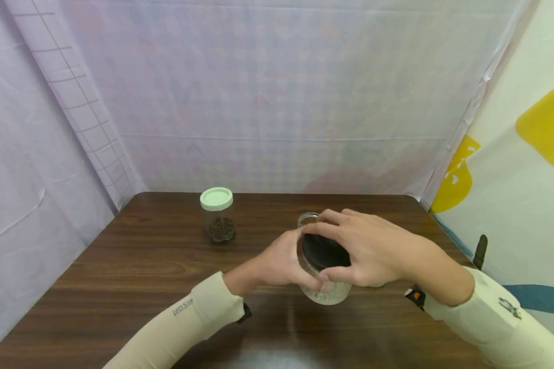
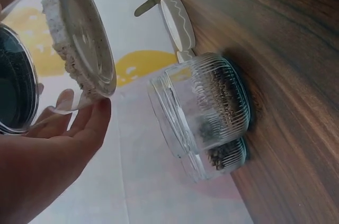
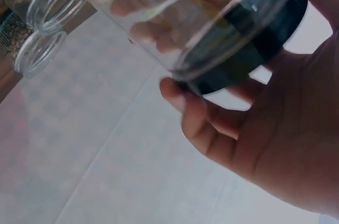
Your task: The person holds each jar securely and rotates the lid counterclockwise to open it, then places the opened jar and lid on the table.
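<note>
My left hand (image 1: pixel 281 259) grips a clear jar (image 1: pixel 329 295) by its side, above the table. Pale crumbly stuff (image 2: pixel 71 62) lies at the bottom of this jar, which is tilted in the air. A black lid (image 1: pixel 322 251) sits at the jar's mouth. From above, my right hand (image 1: pixel 374 246) grips that lid, fingers bent around its rim in the right wrist view. Beyond the hands stand two ribbed glass jars (image 2: pixel 212 102) without lids, holding brown grain-like contents. In the head view they are mostly hidden behind the right hand.
A jar with a pale green lid (image 1: pixel 216 199) and dark contents stands at the back left of the brown wooden table (image 1: pixel 166 266). Near the glass jars is a white dish-like thing with a handle (image 2: pixel 178 23). Cloth sheets (image 1: pixel 277 102) hang behind and beside the table.
</note>
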A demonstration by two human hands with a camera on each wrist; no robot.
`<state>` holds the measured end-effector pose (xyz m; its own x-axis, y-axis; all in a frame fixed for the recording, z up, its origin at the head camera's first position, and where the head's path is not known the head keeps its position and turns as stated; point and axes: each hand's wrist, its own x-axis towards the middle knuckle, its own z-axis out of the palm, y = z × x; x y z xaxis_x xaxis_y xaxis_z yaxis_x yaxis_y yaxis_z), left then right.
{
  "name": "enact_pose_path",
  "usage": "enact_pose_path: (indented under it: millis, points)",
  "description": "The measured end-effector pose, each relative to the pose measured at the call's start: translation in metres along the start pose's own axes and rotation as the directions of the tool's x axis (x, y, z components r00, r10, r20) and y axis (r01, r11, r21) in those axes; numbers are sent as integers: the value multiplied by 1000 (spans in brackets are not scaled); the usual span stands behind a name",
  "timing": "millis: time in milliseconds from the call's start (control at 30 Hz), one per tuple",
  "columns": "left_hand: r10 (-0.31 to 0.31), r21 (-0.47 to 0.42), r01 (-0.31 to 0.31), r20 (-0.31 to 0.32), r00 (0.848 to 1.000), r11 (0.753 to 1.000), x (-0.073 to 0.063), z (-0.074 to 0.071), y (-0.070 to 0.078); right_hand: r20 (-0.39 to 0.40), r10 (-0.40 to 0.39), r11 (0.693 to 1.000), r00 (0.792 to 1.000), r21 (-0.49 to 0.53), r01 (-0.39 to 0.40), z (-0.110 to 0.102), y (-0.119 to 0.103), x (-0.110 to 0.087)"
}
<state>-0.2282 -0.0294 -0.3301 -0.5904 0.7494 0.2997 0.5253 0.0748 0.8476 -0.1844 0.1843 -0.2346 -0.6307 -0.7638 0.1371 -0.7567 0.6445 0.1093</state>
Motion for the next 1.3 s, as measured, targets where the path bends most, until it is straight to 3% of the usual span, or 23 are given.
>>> enact_pose_path:
  millis: [200,333,433,500,633,733,833,1033,1133,1300]
  points:
    - [10,-24,-9,46,999,1000,0,-1,-1,126,-71,990,989,132,54,-9,2,-3]
    - [2,-28,-1,46,999,1000,1,0,-3,142,-68,983,988,176,42,-12,3,-5]
    - [0,-13,0,13,1000,1000,1,0,-3,77,10,989,997,146,-22,-12,2,-4]
    - [-14,3,14,-25,1000,1000,2,1,-3,6,113,990,994,90,-113,-12,0,-2]
    - [-39,7,40,-101,994,999,3,5,-3,-79,311,950,947,-4,-312,-11,-4,2]
    - [-36,79,50,-169,985,996,3,10,-2,-64,375,925,925,-43,-378,-8,-8,5]
    - [-31,177,72,-222,974,981,3,13,-1,-30,388,918,921,-71,-389,-5,-13,8]
    - [-69,134,96,-194,979,986,3,15,0,70,369,926,927,-113,-360,-1,-15,15]
    - [-92,118,115,-189,978,986,2,16,0,83,355,930,931,-130,-343,0,-14,16]
    - [-82,194,127,-224,971,973,4,18,1,80,293,948,953,-152,-278,0,-10,15]
